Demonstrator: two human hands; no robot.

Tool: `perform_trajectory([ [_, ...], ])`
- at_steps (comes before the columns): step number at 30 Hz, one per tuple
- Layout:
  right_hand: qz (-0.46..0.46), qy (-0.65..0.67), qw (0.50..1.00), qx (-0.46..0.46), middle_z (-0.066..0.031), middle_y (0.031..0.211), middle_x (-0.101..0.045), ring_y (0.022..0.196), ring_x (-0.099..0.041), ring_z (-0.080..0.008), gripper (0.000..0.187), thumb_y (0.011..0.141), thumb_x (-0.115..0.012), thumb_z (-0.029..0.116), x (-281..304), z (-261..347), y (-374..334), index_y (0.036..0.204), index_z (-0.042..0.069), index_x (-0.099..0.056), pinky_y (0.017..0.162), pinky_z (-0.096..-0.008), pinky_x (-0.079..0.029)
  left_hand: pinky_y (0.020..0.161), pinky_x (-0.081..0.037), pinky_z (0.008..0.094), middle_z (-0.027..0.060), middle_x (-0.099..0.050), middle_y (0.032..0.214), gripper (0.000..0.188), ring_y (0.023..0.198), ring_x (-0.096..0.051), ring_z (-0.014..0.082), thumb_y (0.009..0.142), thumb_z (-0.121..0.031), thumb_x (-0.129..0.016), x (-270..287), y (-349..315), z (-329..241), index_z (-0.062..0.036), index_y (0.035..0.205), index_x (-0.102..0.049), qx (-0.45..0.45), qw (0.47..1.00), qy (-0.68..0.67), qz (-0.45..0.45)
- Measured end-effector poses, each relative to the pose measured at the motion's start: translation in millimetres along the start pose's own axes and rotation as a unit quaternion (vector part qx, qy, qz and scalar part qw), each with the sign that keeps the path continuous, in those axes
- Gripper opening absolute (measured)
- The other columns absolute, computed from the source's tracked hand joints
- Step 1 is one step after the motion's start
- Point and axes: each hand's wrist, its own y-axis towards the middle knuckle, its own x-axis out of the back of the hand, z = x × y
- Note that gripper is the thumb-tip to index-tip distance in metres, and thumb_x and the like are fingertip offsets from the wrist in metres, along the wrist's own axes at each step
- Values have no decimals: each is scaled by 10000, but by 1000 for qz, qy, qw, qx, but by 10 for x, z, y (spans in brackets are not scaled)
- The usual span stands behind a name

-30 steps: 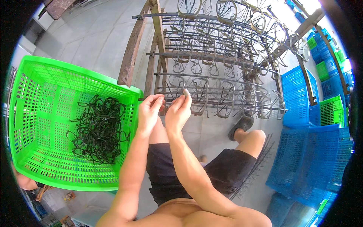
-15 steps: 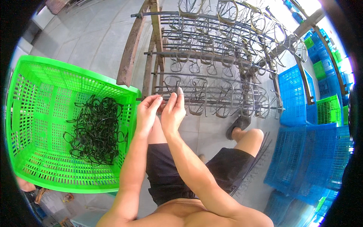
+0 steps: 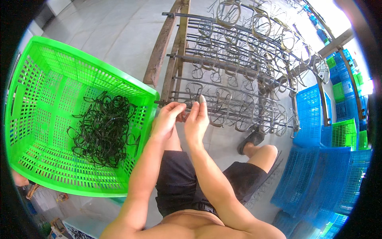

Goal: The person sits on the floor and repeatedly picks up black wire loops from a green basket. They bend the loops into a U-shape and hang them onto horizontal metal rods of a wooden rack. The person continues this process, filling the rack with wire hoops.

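My left hand (image 3: 165, 120) and my right hand (image 3: 196, 122) are raised close together in front of the rack's lowest rods. The left thumb and fingers are pinched together. On the right, the fingers are drawn close, and one fingertip has a grey covering. Whatever lies between the fingers is too small and hidden to make out. Just beyond them, thin looped pieces (image 3: 221, 104) hang in rows from the dark rods of a rack (image 3: 181, 44). To my left stands a bright green basket (image 3: 38, 131) with a tangled heap of dark looped strips (image 3: 105, 131) in it.
Blue plastic crates (image 3: 310, 175) stand stacked on the right, with a green crate (image 3: 344, 133) among them. Wooden posts (image 3: 162, 47) hold the rack. My foot in a dark shoe (image 3: 252, 140) is under its near right part. Grey tiled floor (image 3: 107, 28) lies behind the basket.
The view has shifted, so the hands and rack sit further right in it and the basket a little higher. My hands are slightly further apart, still pinching.
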Motion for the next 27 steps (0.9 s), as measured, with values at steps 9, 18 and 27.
perform_trajectory([
  [9, 82, 117, 988, -63, -35, 651, -503, 567, -454, -104, 304, 920, -479, 237, 103, 14, 47, 1080, -21, -484, 500, -246, -373, 651, -445, 247, 45, -623, 845, 207, 728, -573, 135, 884, -252, -572, 200, -252, -83, -55, 942, -599, -159, 959, 230, -43],
  [18, 145, -65, 982, -99, -193, 1054, -583, 949, -571, -233, 451, 917, -493, 294, 446, -573, -553, 1202, -48, -421, 846, -324, -417, 911, -438, 425, 50, -414, 1304, 603, 1113, -462, 339, 715, 19, -557, 1684, -1126, -237, -189, 1267, -433, 124, 623, 762, -127],
  [27, 247, -156, 950, 109, -193, 871, -509, 745, -521, -323, 323, 848, -571, 177, 307, -394, -953, 1059, -55, -493, 693, -384, -447, 805, -450, 385, 177, -567, 1029, 560, 951, -560, 328, 610, -20, -692, 1961, -1122, -398, -26, 1090, -403, 143, 731, 662, -78],
])
